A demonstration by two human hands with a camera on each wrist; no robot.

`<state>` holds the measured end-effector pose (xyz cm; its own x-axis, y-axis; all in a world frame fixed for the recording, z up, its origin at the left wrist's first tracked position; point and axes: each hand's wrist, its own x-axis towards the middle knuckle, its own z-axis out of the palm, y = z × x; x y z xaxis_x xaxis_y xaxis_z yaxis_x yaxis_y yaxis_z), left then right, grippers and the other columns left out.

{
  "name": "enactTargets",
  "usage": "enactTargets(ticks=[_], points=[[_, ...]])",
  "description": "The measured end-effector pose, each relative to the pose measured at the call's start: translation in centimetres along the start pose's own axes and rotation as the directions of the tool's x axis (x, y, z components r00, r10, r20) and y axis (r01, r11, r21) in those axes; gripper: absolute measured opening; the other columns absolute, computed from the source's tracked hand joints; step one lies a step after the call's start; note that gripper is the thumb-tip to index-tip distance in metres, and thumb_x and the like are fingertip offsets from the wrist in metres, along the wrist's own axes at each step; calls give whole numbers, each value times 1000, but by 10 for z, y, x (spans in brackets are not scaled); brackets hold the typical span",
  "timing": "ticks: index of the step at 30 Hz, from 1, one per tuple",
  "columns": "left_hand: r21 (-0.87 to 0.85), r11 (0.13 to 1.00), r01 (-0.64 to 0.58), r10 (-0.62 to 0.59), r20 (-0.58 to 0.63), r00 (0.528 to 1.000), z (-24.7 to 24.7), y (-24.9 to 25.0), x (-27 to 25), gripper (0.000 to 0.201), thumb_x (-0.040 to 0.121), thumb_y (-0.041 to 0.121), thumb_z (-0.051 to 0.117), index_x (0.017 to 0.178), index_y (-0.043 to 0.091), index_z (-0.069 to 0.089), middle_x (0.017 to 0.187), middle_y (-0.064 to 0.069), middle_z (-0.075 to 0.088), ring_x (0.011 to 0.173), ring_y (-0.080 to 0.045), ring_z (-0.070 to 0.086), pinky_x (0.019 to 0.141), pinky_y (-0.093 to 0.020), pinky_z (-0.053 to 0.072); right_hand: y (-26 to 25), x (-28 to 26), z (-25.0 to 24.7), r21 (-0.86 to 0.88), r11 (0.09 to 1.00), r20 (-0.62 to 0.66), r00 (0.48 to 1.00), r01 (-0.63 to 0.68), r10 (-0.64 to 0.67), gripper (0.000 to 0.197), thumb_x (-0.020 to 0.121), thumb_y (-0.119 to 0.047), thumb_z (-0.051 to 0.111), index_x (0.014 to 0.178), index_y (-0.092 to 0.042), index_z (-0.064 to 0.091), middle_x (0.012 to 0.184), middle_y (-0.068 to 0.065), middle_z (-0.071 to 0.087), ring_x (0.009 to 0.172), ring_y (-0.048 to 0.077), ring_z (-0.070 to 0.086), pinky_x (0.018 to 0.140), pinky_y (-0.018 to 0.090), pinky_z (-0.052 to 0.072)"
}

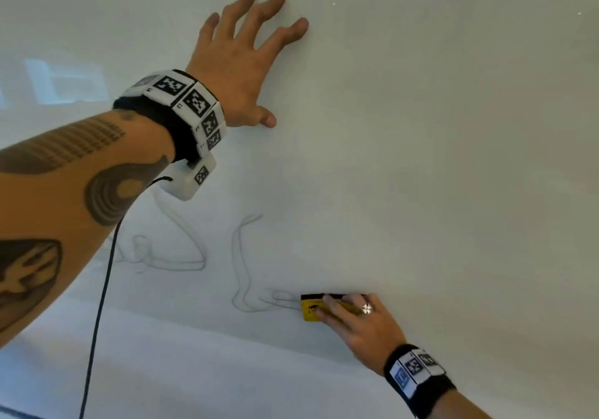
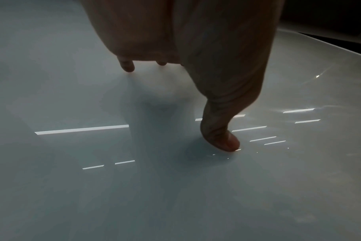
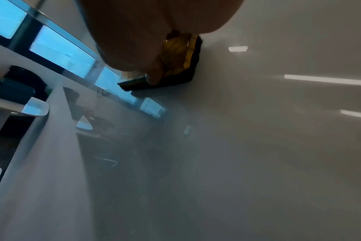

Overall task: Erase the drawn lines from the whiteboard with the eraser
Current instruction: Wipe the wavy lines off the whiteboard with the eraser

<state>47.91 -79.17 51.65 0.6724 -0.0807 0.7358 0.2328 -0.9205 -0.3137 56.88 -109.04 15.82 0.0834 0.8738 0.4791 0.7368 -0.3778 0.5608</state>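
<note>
A glossy whiteboard (image 1: 437, 159) fills the head view. Thin grey drawn lines (image 1: 240, 266) curl across its lower left part. My right hand (image 1: 353, 318) grips a yellow eraser (image 1: 311, 308) with a black felt side and presses it on the board at the right end of the lines. In the right wrist view the eraser (image 3: 179, 57) shows under my thumb and fingers, felt against the board. My left hand (image 1: 246, 58) lies spread and flat on the board above the lines, fingers straight. Its thumb tip (image 2: 227, 143) touches the whiteboard (image 2: 72, 195).
A black cable (image 1: 100, 305) hangs from the left wrist camera across the board's lower left. The board's far edge (image 2: 340, 48) shows in the left wrist view. A white table (image 3: 31, 107) and windows appear beyond the board in the right wrist view.
</note>
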Motion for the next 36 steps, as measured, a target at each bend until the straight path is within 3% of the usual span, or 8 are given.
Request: enactTargets(ticks=[4, 8, 13, 17, 21, 27, 32, 36], points=[[-5, 1000, 10, -10, -4, 1000, 2, 2, 1, 134, 54, 56, 89, 155, 43, 2, 166, -2, 0, 152, -37, 4, 116, -64, 18, 43, 43, -47, -6, 992, -248, 962, -122, 117, 56, 97, -4, 28, 128, -23, 71, 136, 5, 66, 94, 33, 58, 76, 39, 36], [6, 1000, 24, -24, -11, 1000, -1, 2, -1, 132, 54, 56, 89, 155, 42, 6, 166, -2, 5, 150, -38, 10, 115, -63, 22, 75, 100, -81, 101, 914, -473, 790, -392, 391, 64, 75, 3, 43, 124, -23, 74, 133, 10, 66, 93, 31, 49, 71, 37, 25], [16, 999, 31, -31, 6, 1000, -3, 1, -1, 132, 54, 60, 87, 155, 43, 4, 166, 0, 3, 151, -36, 9, 116, -60, 24, -12, 61, 6, 65, 998, -191, 981, -4, 17, 49, 89, -2, 45, 129, -17, 70, 138, 11, 62, 90, 32, 58, 77, 41, 40], [24, 999, 39, -40, 7, 999, -3, 2, -2, 130, 56, 61, 86, 156, 41, 5, 165, -2, 6, 150, -36, 12, 115, -58, 26, -32, 14, 41, 58, 971, 21, 972, 231, -232, 42, 100, -9, 39, 122, -17, 73, 129, 9, 65, 88, 31, 53, 72, 37, 52], [30, 999, 42, -42, 3, 999, -3, 2, -1, 130, 55, 64, 84, 156, 41, 6, 165, -2, 7, 149, -36, 13, 113, -59, 27, 5, 63, 0, 85, 989, -187, 977, 123, -106, 48, 98, -5, 35, 131, -14, 68, 134, 12, 65, 85, 32, 59, 73, 39, 44], [19, 1000, 13, -13, 1, 1000, -2, -3, -1, 131, 53, 68, 83, 156, 41, 7, 166, -2, 6, 149, -36, 13, 112, -61, 28, 12, 166, -48, 204, 953, -425, 857, -223, 291, 56, 87, -5, 36, 131, -13, 68, 133, 16, 65, 85, 30, 46, 70, 39, 32], [-25, 999, -21, 20, -43, 999, -10, -20, -4, 112, 64, 71, 73, 155, 39, 16, 162, -3, 18, 147, -32, 21, 115, -52, 26, -73, 114, 35, 95, 995, -170, 985, 41, -24, 46, 99, -7, 35, 132, -12, 68, 138, 16, 59, 83, 31, 55, 77, 40, 43], [-6, 1000, 0, 0, -70, 998, -16, -59, -13, 101, 74, 66, 71, 155, 39, 17, 162, -4, 23, 146, -32, 27, 114, -51, 29, -65, 76, 45, 96, 987, -49, 991, 131, -127, 42, 97, -9, 41, 131, -14, 67, 135, 13, 60, 83, 30, 58, 76, 42, 38]])
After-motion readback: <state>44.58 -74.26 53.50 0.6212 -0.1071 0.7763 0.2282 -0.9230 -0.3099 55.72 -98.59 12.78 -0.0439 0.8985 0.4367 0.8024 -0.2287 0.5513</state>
